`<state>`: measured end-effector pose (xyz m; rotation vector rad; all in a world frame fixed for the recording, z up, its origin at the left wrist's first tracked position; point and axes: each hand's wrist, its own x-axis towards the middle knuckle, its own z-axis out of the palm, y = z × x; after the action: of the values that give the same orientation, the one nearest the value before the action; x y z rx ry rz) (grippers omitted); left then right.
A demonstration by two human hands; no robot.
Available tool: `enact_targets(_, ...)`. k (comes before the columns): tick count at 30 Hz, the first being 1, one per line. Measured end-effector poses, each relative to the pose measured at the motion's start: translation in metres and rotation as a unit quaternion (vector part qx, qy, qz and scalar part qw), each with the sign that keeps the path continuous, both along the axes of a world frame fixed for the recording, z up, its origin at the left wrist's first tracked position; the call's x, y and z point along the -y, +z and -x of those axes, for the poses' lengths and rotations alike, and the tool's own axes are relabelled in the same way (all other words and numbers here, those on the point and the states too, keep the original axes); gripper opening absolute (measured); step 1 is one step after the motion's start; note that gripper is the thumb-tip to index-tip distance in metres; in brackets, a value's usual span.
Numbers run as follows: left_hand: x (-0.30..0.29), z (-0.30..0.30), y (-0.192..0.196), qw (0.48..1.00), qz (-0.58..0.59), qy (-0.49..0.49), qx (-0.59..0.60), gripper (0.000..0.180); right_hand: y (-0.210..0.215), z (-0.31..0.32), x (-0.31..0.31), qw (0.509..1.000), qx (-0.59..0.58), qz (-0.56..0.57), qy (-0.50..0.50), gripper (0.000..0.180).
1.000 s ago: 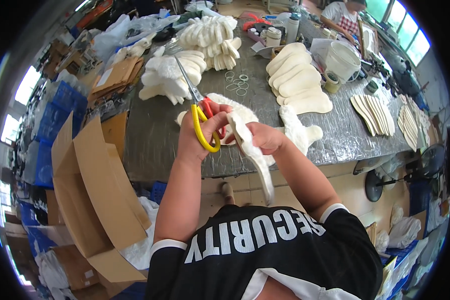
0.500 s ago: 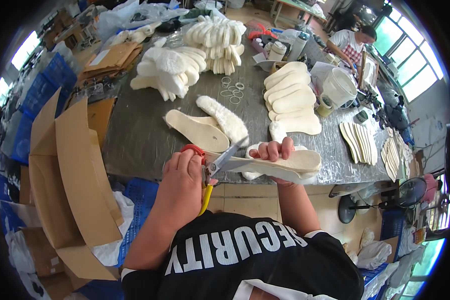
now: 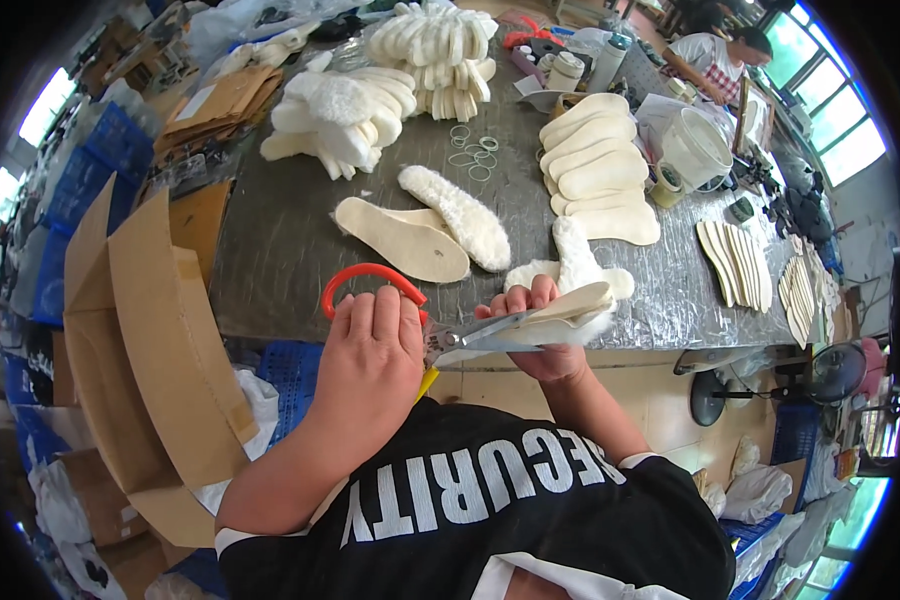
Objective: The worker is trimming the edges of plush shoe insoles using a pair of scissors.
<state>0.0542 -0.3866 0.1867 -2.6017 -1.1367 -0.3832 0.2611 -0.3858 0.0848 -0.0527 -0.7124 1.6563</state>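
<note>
My left hand (image 3: 375, 345) is closed round a pair of scissors (image 3: 452, 342) with one red and one yellow handle loop. Its blades are slightly apart and reach the near end of a fleece-lined insole (image 3: 580, 302). That insole is pinched in my right hand (image 3: 548, 358), fluffy side down and smooth cream side up. Just beyond it, white fluffy insoles (image 3: 574, 258) lie crossed on the table. Farther left rest a smooth-faced insole (image 3: 402, 240) and a fluffy one (image 3: 460, 218), partly overlapping.
Fluffy insole piles (image 3: 340, 115) stand at the far left of the table (image 3: 300, 250), near rubber bands (image 3: 472, 152). Smooth insoles (image 3: 598, 170) are stacked right of centre, beside a white bucket (image 3: 692, 145). A cardboard box (image 3: 175, 330) stands open at left. Another person (image 3: 710, 60) sits far right.
The scissors' blades have come closer together. The held insole is turned and its far end points more upward. My left hand has swung, showing the red loop fully.
</note>
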Motion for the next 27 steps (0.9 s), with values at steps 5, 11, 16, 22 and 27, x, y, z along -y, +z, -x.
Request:
enact_targets(5, 0.002, 0.0, 0.0, 1.0, 0.004, -0.003, -0.021, 0.026, 0.005, 0.003, 0.016, 0.998, 0.052, 0.015, -0.045, 0.022)
enact_targets(11, 0.01, -0.001, 0.011, 0.999, 0.01, 0.018, 0.045, 0.029, -0.001, 0.001, 0.012, 0.998, 0.002, -0.009, -0.054, 0.016)
enact_targets(16, 0.013, -0.011, 0.002, 0.998, 0.022, 0.042, 0.035, 0.038, 0.003, 0.01, 0.013, 0.998, 0.013, -0.009, -0.064, 0.015)
enact_targets(22, 0.01, -0.015, -0.012, 0.999, 0.007, 0.027, 0.033, 0.037, 0.002, 0.02, 0.026, 0.995, -0.021, 0.102, 0.002, 0.011)
enact_targets(27, 0.005, -0.019, -0.014, 1.0, -0.007, 0.012, 0.026, 0.035, 0.003, 0.022, 0.032, 0.98, -0.043, 0.196, 0.002, 0.009)
